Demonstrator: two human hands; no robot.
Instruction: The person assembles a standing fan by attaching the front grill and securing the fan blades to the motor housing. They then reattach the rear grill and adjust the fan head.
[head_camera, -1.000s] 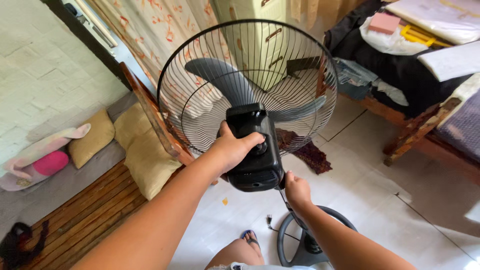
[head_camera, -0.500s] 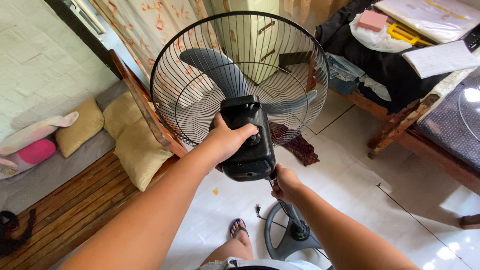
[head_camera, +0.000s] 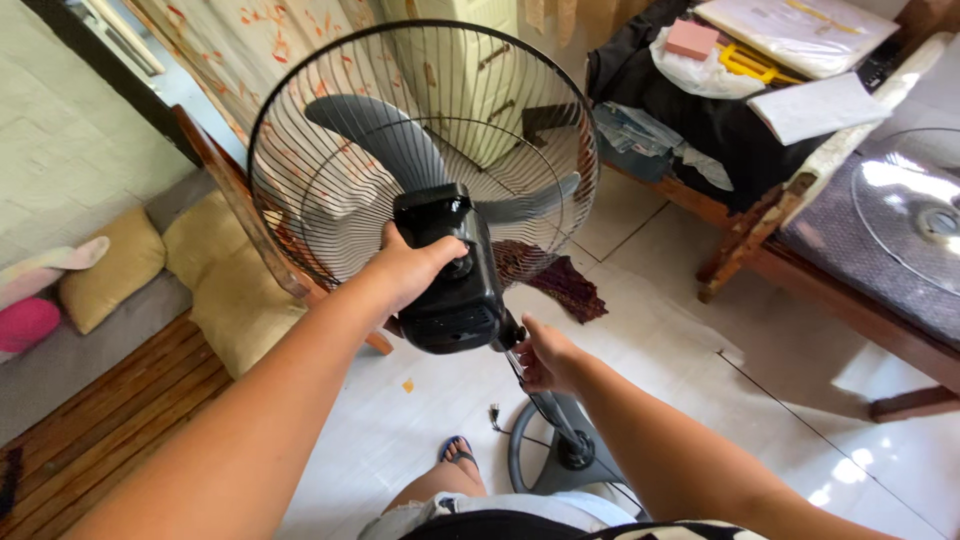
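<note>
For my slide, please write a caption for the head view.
Left hand grips a stand fan's black motor housing; right hand holds its pole.

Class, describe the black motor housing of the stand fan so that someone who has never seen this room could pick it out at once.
Start at the big round wire cage of the stand fan in the middle of the room. Behind its centre sits the black motor housing, gripped from above by the left hand. Unlike the grey blades inside the cage, it is a solid, glossy, boxy block.

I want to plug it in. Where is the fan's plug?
The plug lies on the white floor, low in the head view, just left of the fan's round base and above the sandalled foot.
</note>
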